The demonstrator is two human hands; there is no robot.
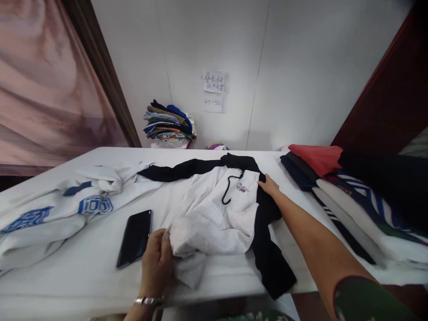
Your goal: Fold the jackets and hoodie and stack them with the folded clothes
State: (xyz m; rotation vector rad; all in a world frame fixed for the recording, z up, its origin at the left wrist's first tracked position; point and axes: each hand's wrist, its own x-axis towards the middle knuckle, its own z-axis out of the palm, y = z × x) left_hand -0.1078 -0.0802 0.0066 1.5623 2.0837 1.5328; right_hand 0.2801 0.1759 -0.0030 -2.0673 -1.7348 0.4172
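Gripping one sweatshirt (217, 223), two hands (157, 256) (269, 185)

I've got a dark-screened phone (134, 238) lying flat on my left on the white-covered table (90, 285). Farther left, crumpled white garment (72, 227), blue print. At the far side I see a stack of folded clothes (169, 125), mixed colours, plus a bit of purple-and-white cloth (219, 147), mostly hidden. Two handwritten paper signs (216, 82) on the pale wall (301, 67), lower one reads "45-50". Right of me: clothes laid overlapping (361, 218), red garment (312, 158) at their far end. Pink curtain (50, 89) hangs far left.
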